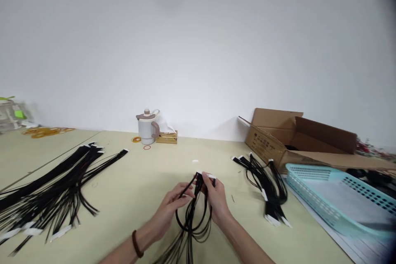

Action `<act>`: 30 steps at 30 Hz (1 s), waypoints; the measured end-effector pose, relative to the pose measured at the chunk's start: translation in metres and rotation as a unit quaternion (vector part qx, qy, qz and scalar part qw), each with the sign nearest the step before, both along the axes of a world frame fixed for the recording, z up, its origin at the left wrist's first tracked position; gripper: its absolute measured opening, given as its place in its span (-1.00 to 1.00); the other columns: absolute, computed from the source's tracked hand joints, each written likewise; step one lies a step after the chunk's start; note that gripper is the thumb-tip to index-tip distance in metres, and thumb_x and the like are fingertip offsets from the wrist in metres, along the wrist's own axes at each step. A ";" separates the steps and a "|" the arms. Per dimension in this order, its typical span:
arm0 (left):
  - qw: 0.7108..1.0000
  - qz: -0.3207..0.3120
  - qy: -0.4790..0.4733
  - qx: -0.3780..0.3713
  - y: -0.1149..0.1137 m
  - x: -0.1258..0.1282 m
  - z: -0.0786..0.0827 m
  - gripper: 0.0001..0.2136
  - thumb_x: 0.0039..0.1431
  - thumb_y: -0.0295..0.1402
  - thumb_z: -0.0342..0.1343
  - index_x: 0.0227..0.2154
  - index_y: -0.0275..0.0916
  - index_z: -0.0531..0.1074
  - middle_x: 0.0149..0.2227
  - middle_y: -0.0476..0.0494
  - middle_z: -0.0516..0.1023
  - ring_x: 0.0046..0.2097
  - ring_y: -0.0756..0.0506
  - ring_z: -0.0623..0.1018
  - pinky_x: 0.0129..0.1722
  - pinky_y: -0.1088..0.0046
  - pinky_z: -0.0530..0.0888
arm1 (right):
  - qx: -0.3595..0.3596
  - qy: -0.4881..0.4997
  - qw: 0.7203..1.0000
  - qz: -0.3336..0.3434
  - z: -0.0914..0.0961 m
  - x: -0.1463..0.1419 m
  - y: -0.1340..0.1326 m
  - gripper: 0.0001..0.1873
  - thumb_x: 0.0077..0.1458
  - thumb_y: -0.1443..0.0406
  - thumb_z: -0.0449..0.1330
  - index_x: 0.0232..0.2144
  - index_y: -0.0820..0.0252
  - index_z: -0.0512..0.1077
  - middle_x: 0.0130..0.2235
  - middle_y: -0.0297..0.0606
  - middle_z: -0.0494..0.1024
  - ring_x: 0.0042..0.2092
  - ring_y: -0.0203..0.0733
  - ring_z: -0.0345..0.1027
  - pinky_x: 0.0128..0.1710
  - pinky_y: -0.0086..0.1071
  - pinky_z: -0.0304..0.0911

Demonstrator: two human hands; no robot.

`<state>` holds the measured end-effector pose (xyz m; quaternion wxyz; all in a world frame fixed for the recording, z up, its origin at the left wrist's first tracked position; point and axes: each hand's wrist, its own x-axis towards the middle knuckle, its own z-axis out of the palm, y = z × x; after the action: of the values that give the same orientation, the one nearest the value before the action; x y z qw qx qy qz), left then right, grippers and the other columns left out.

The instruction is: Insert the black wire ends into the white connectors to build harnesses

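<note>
A bundle of thin black cables hangs between my hands near the table's front, some of its strands looped and the loose ends trailing toward me. My right hand grips the bundle's top end, where white-tipped connectors show between thumb and fingers. On the other side, my left hand has thumb and fingers closed around a cable strand of the same bundle. A brown band circles the left wrist. Part of the connectors is hidden behind the right fingers.
A large pile of black cables lies at left. Folded cable bundles rest at right, near an open cardboard box and a turquoise basket. Along the wall stand a lidded cup and a small wooden box. Rubber bands lie far left.
</note>
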<state>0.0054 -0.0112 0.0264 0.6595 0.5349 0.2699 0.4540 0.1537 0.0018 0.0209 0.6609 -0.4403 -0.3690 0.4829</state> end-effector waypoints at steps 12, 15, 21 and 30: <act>0.832 0.026 0.306 0.463 0.006 -0.006 -0.009 -0.50 0.12 -0.52 -0.22 0.16 -0.22 0.14 0.25 -0.24 0.05 0.28 -0.20 -0.03 0.21 0.01 -0.10 | 0.073 -0.341 0.937 -0.015 -0.030 -0.009 0.001 -0.59 -0.09 0.00 0.11 -0.44 0.25 0.47 -0.42 -0.15 0.54 -0.34 -0.10 0.37 -0.28 -0.30 0.29; 0.813 0.092 0.377 0.435 0.014 -0.005 -0.017 -0.54 0.10 -0.53 -0.17 0.10 -0.23 0.21 0.12 -0.28 0.25 0.16 -0.18 0.19 0.13 0.12 0.17 | 0.064 -0.295 0.953 0.035 -0.022 -0.022 0.005 -0.63 -0.14 0.01 0.17 -0.51 0.23 0.44 -0.47 -0.22 0.50 -0.37 -0.15 0.32 -0.29 -0.32 0.27; 0.896 0.079 0.330 0.287 0.049 -0.030 -0.003 -0.76 0.09 -0.48 -0.12 -0.36 -0.28 0.47 -0.31 -0.29 0.45 -0.21 -0.19 0.37 -0.08 0.18 0.28 | 0.014 -0.244 0.962 0.126 -0.012 -0.047 0.022 -0.54 -0.15 -0.07 0.18 -0.52 0.25 0.40 -0.57 -0.37 0.39 -0.51 -0.29 0.21 -0.51 -0.43 0.16; 0.949 0.024 0.256 0.183 0.049 -0.062 -0.014 -0.66 0.14 -0.12 -0.12 -0.44 -0.26 0.41 -0.58 -0.04 0.36 -0.54 -0.01 0.31 -0.49 0.46 0.24 | 0.025 -0.306 0.925 0.223 -0.018 -0.060 0.007 -0.36 0.04 -0.15 -0.09 -0.76 0.18 0.28 -0.74 -0.39 0.26 -0.63 -0.34 0.13 -0.53 -0.46 0.04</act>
<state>-0.0570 0.0377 0.0124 0.4479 0.7380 0.3546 0.3592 0.0934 0.0086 0.0026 0.4017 -0.4562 -0.6538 0.4506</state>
